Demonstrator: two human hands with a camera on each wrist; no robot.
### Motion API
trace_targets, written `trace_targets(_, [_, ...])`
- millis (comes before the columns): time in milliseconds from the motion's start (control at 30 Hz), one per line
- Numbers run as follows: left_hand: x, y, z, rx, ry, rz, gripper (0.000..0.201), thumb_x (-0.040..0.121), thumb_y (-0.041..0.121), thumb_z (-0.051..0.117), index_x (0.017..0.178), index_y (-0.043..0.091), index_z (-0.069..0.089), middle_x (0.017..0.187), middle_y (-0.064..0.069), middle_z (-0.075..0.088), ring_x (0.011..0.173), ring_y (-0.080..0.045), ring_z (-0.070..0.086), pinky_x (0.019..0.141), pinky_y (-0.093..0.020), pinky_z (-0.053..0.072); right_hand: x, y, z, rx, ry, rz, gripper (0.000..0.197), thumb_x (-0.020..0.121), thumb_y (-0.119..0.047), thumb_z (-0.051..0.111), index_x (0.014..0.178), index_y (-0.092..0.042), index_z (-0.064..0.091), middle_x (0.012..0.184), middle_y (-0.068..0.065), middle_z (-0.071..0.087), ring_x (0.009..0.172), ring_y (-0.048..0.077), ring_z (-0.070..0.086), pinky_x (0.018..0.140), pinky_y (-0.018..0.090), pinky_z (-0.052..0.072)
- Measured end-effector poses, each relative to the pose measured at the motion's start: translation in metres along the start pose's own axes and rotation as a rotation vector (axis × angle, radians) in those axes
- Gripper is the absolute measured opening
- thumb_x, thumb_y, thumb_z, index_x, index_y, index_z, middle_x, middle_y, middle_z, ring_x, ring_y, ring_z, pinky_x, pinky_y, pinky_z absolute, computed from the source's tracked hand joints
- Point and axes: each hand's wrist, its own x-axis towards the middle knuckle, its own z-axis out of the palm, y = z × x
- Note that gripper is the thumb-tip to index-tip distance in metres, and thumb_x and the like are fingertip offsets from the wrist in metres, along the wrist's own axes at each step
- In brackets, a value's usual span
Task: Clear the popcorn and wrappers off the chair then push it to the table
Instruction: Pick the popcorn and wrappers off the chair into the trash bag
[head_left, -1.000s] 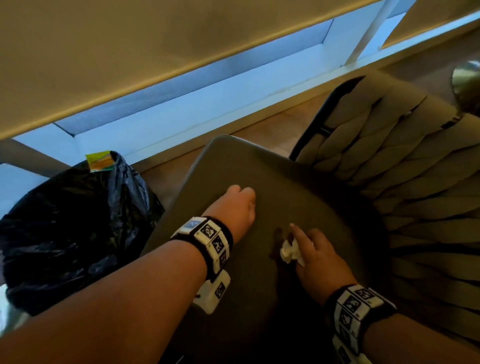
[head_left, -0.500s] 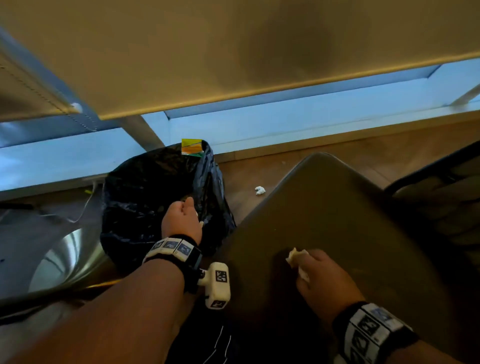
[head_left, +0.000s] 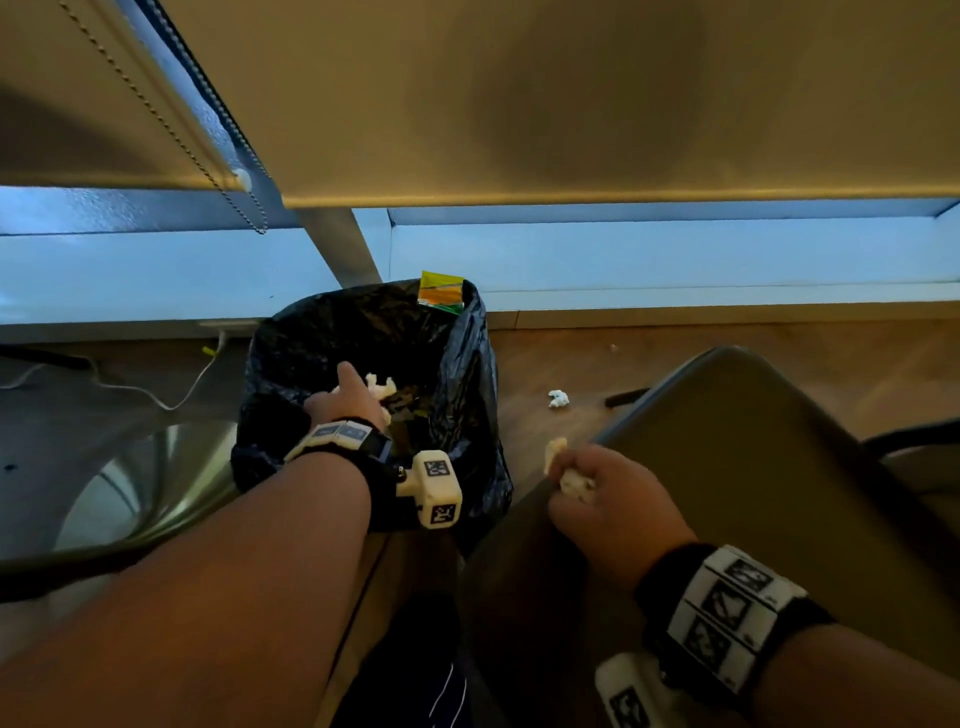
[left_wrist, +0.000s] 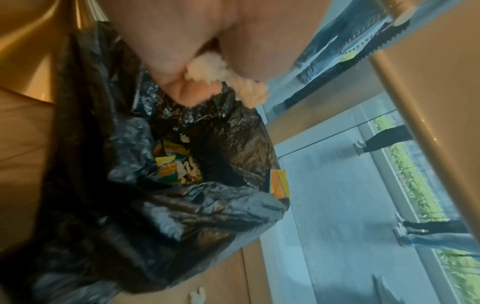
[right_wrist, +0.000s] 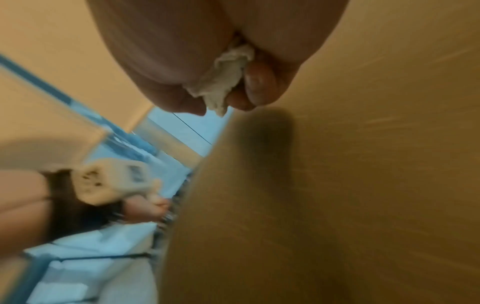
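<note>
While your left hand (head_left: 340, 397) hangs over the black bin bag (head_left: 291, 353), fingers loosely round popcorn (left_wrist: 207, 67), your right hand (head_left: 608, 499) pinches more popcorn (head_left: 574, 480) at the chair seat's (head_left: 753, 467) edge (one stray piece (head_left: 558, 399) lies on the floor).

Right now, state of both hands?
Left hand: over the black trash bag, fingers curled round popcorn.
Right hand: at the chair seat edge, gripping crumpled white scraps.

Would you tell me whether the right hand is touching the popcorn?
Touching: the right wrist view shows the right hand pinching the popcorn between its fingertips.
</note>
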Motion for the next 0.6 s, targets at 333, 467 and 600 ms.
trace_targets(333, [-0.084, -0.01, -0.004, -0.191, -0.689, -0.232, 0.034, 0.093, 0.053, 0.054, 0.109, 0.025, 0.063, 0.098, -0.011, 0.067, 0.082, -0.028, 0.067, 0.077, -0.047, 0.057, 0.079, -0.07, 0.031, 0.172, -0.072, 0.051, 0.011, 0.079, -0.019, 0.065, 0.088, -0.023, 0.069, 0.078, 0.001, 0.068, 0.064, 0.013, 0.063, 0.058, 0.031, 0.056])
trace_targets(467, [-0.093, -0.002, -0.005, -0.276, -0.897, -0.269, 0.044, 0.097, 0.053, 0.044, 0.125, 0.026, 0.064, 0.125, -0.014, 0.066, 0.11, -0.038, 0.064, 0.084, -0.057, 0.054, 0.087, -0.077, 0.037, 0.041, -0.256, 0.019, 0.019, 0.084, -0.019, 0.06, 0.1, -0.016, 0.07, 0.096, 0.008, 0.072, 0.089, 0.021, 0.068, 0.078, 0.038, 0.059])
trace_targets(600, [-0.09, 0.016, 0.0, -0.225, -0.843, -0.204, 0.033, 0.098, 0.032, 0.051, 0.101, 0.015, 0.079, 0.119, -0.02, 0.07, 0.109, -0.039, 0.066, 0.096, -0.055, 0.052, 0.099, -0.081, 0.051, -0.111, -0.242, -0.054, 0.035, 0.087, -0.026, 0.051, 0.119, -0.012, 0.059, 0.118, 0.013, 0.063, 0.101, 0.025, 0.063, 0.086, 0.038, 0.054])
